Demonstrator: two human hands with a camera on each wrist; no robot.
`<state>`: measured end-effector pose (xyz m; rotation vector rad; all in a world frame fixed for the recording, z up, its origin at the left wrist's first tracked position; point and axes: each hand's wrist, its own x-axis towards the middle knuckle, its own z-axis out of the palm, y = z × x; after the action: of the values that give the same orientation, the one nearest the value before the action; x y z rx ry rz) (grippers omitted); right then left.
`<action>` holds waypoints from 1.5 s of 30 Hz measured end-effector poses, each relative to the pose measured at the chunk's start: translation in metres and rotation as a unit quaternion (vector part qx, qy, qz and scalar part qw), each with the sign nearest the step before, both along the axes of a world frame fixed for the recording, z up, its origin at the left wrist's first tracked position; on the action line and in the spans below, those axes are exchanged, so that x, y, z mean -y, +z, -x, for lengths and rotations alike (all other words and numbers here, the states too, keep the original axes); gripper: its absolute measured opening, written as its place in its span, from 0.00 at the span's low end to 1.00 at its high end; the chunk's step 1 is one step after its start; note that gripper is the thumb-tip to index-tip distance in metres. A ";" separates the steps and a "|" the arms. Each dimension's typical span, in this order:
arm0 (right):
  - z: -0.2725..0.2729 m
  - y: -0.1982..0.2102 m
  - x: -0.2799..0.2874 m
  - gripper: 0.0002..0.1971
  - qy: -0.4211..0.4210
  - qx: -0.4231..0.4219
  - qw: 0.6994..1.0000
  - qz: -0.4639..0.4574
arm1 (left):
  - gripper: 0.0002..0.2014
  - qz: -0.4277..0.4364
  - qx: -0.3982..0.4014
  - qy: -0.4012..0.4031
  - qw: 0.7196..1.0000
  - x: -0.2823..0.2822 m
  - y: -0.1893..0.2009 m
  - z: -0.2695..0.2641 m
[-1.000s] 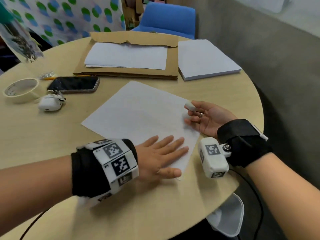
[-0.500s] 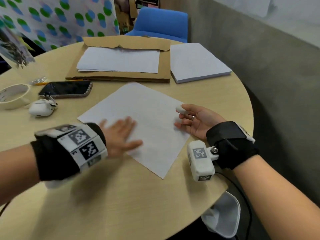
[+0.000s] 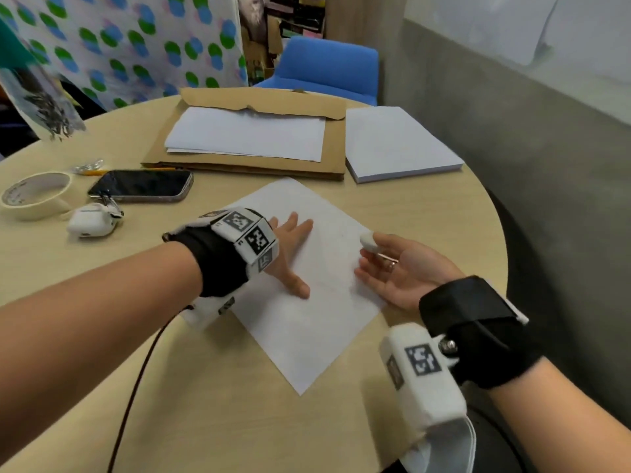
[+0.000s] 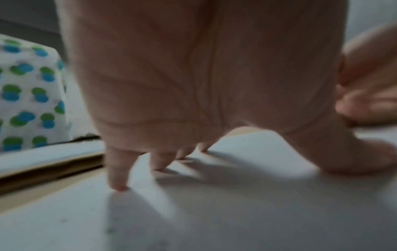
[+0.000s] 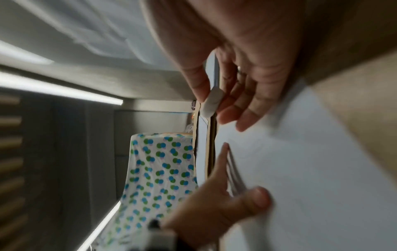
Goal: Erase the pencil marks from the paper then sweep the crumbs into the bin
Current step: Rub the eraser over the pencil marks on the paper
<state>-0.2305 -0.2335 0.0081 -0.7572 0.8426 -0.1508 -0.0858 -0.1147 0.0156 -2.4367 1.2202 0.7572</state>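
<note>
A white sheet of paper (image 3: 307, 322) lies skewed on the round wooden table (image 3: 205, 421). My left hand (image 3: 290, 254) lies flat on the sheet's middle with straight spread fingers; its fingertips (image 4: 119, 186) touch the paper (image 4: 214, 220) in the left wrist view. My right hand (image 3: 399, 268) hovers palm-up over the sheet's right edge and pinches a small white eraser (image 3: 368, 243) between thumb and forefinger; the eraser (image 5: 211, 103) shows the same in the right wrist view. Faint pencil traces show on the paper (image 5: 300, 186). A few tiny dark specks lie on the sheet. A white bin (image 3: 447, 448) peeks out below the table edge.
Behind the sheet lie a cardboard folder with papers (image 3: 249, 138) and a white paper stack (image 3: 399, 145). At left are a phone (image 3: 141, 185), a tape roll (image 3: 36, 194), an earbud case (image 3: 92, 221) and a yellow pencil (image 3: 95, 172). A blue chair (image 3: 324, 68) stands beyond.
My left hand swept from the sheet's near corner leftward, then forward onto its middle. The right hand with the eraser stayed at the right edge. The head view shifted.
</note>
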 end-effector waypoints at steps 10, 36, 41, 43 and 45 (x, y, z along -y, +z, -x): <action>-0.030 0.017 0.009 0.01 0.121 -0.033 0.981 0.149 | 0.55 0.017 -0.072 -0.053 0.996 -0.017 0.011 -0.013; -0.063 0.014 -0.037 0.09 0.348 -0.226 0.770 0.485 | 0.65 0.061 -0.058 -0.049 0.995 -0.020 -0.011 -0.008; -0.069 0.019 -0.032 0.15 0.328 -0.228 0.773 0.493 | 0.65 0.063 -0.051 -0.053 0.995 -0.020 -0.012 -0.009; -0.075 0.020 -0.027 0.18 0.287 -0.222 0.789 0.497 | 0.66 0.071 -0.056 -0.048 0.995 -0.021 -0.013 -0.010; -0.070 0.017 -0.029 0.16 0.293 -0.211 0.792 0.492 | 0.66 0.069 -0.050 -0.050 0.995 -0.021 -0.013 -0.010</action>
<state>-0.1604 -0.2045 0.0246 -2.0728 0.8815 0.1730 -0.0761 -0.0939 0.0024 -2.4491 1.4653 0.8011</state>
